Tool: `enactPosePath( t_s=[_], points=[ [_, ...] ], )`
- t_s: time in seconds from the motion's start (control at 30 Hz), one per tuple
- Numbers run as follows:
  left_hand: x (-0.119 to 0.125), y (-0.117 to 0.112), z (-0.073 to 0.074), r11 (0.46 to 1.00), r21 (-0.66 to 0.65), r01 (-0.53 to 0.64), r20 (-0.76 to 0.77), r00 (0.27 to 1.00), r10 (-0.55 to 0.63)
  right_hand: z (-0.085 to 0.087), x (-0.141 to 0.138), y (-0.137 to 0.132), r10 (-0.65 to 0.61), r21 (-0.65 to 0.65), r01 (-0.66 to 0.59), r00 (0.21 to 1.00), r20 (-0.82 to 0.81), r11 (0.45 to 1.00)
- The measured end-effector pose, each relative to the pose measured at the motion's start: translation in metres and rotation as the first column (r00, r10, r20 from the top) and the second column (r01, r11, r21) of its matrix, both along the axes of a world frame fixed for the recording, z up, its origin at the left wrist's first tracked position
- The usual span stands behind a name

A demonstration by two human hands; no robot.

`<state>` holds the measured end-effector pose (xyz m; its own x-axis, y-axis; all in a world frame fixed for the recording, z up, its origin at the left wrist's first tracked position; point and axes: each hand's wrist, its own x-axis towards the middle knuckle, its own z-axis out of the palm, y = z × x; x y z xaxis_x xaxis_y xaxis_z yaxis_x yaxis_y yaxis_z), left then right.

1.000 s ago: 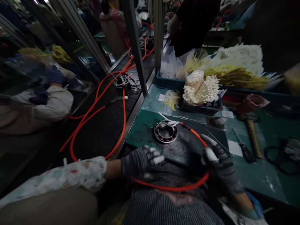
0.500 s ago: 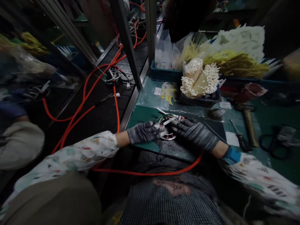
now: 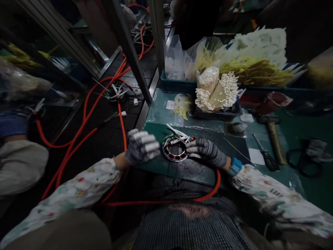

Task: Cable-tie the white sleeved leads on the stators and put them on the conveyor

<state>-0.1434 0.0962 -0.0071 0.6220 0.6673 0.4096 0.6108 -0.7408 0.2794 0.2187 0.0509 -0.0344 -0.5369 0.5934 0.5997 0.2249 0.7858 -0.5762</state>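
Note:
A ring-shaped motor stator [image 3: 174, 159] with red marks around its rim lies on the green bench top. White sleeves [image 3: 179, 134] and thin green wires stick up from its far side. My right hand [image 3: 206, 151], in a grey striped glove, pinches the stator's right edge near the orange cable end; its fingertips partly cover that spot. Off to the left, my gloved left hand [image 3: 142, 146] is raised with its fingers apart and holds nothing. A thick orange cable [image 3: 216, 184] runs from under my right hand down across my lap.
Cotton-tipped sticks [image 3: 217, 92] stand in a dark tray beyond the stator. To the right lie a thin rod [image 3: 238, 150], a screwdriver [image 3: 265, 152] and a hammer [image 3: 275, 139]. Another wired stator [image 3: 117, 93] sits on the dark conveyor at left. A co-worker's sleeve [image 3: 22, 163] shows far left.
My left hand has let go of the stator and moved left, its fingers spreading. The stator shows more fully, with my right hand still at its right edge. The view has shifted slightly.

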Motion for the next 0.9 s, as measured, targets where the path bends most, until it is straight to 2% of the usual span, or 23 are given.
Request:
enactPosePath(
  t_s=[0.03, 0.07, 0.1, 0.13, 0.2, 0.27, 0.33, 0.4, 0.47, 0.57, 0.63, 0.67, 0.7, 0.8, 0.83, 0.9],
  points=[
    [0.004, 0.004, 0.001, 0.997, -0.025, -0.069, 0.089, 0.993, 0.071, 0.003, 0.000, -0.002, -0.023, -0.038, 0.022, 0.999, -0.023, 0.999],
    [0.011, 0.009, 0.003, 0.996, -0.047, -0.079, 0.154, 0.984, 0.085, 0.006, 0.001, -0.005, -0.080, -0.078, 0.077, 0.996, -0.043, 0.994],
    [0.018, 0.014, 0.006, 0.997, -0.069, -0.034, 0.188, 0.981, 0.047, 0.011, 0.001, -0.007, -0.179, -0.120, 0.170, 0.982, -0.062, 0.978],
    [0.026, 0.020, 0.009, 0.995, -0.098, 0.032, 0.194, 0.981, -0.013, 0.015, 0.001, -0.010, -0.300, -0.171, 0.284, 0.951, -0.075, 0.943],
    [0.043, 0.031, 0.016, 0.977, -0.128, 0.171, 0.175, 0.973, -0.147, 0.023, 0.001, -0.014, -0.500, -0.314, 0.463, 0.865, -0.043, 0.829],
    [0.060, 0.038, 0.024, 0.957, -0.148, 0.249, 0.168, 0.960, -0.223, 0.029, 0.000, -0.016, -0.535, -0.486, 0.492, 0.843, 0.058, 0.723],
    [0.077, 0.038, 0.031, 0.935, -0.180, 0.307, 0.226, 0.938, -0.264, 0.032, -0.003, -0.017, -0.461, -0.614, 0.432, 0.879, 0.123, 0.660],
    [0.095, 0.031, 0.037, 0.895, -0.243, 0.373, 0.350, 0.895, -0.278, 0.031, -0.009, -0.019, -0.452, -0.631, 0.434, 0.880, 0.145, 0.643],
    [0.111, 0.020, 0.040, 0.830, -0.380, 0.409, 0.503, 0.844, -0.185, 0.024, -0.017, -0.021, -0.527, -0.550, 0.534, 0.829, 0.189, 0.642],
    [0.133, 0.005, 0.040, 0.657, -0.590, 0.469, 0.629, 0.778, 0.010, 0.007, -0.027, -0.022, -0.641, -0.422, 0.687, 0.718, 0.271, 0.592],
    [0.143, -0.001, 0.041, 0.577, -0.632, 0.517, 0.614, 0.788, -0.033, -0.002, -0.028, -0.022, -0.633, -0.470, 0.642, 0.747, 0.205, 0.606],
    [0.148, -0.003, 0.042, 0.576, -0.635, 0.515, 0.566, 0.818, -0.107, -0.004, -0.025, -0.023, -0.617, -0.510, 0.591, 0.774, 0.141, 0.625],
    [0.151, -0.005, 0.044, 0.600, -0.630, 0.493, 0.486, 0.853, -0.190, -0.003, -0.020, -0.027, -0.624, -0.542, 0.553, 0.779, 0.065, 0.633],
    [0.157, -0.006, 0.055, 0.716, -0.569, 0.404, 0.190, 0.912, -0.363, 0.014, 0.005, -0.046, -0.703, -0.562, 0.530, 0.697, -0.138, 0.636],
    [0.159, -0.005, 0.059, 0.737, -0.557, 0.383, 0.119, 0.915, -0.386, 0.024, 0.015, -0.055, -0.687, -0.534, 0.516, 0.704, -0.181, 0.670],
    [0.161, -0.002, 0.065, 0.742, -0.562, 0.365, 0.052, 0.911, -0.408, 0.044, 0.030, -0.072, -0.459, -0.413, 0.360, 0.872, -0.170, 0.837]
  ],
)
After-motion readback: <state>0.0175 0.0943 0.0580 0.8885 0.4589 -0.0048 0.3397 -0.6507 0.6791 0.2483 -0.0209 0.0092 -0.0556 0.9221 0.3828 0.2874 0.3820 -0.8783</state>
